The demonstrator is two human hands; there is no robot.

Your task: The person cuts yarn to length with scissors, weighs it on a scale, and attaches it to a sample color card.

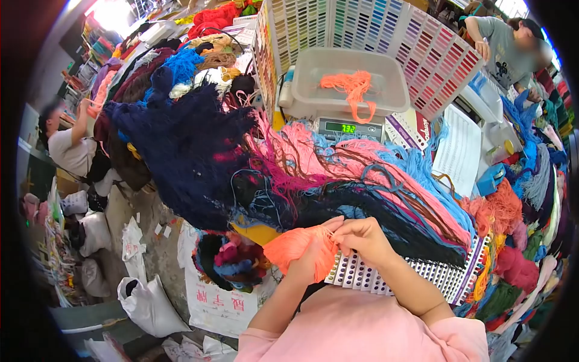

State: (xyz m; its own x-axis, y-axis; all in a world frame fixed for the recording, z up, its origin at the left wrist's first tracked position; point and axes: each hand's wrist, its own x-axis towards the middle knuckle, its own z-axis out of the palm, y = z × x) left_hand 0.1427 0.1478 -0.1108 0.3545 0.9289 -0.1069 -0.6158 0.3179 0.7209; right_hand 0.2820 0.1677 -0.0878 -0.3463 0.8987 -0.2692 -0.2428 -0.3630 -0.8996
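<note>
A bundle of coral-orange yarn [283,248] is held in front of my chest. My left hand [306,260] is closed round its right part. At the bundle's upper right end, my right hand [360,239] pinches the gathered strands, its fingertips close to those of my left hand. More orange yarn [356,87] lies in a clear plastic tub [307,101] on a digital scale [351,129], with a loop hanging over the tub's front edge. The green display appears to read 732.
Dark navy yarn [187,139] and pink yarn [295,148] cover the table before me. Colour charts [431,57] stand behind the tub. A punched sample card [356,274] lies near my right forearm. One person [69,142] is at far left, another [503,54] at upper right.
</note>
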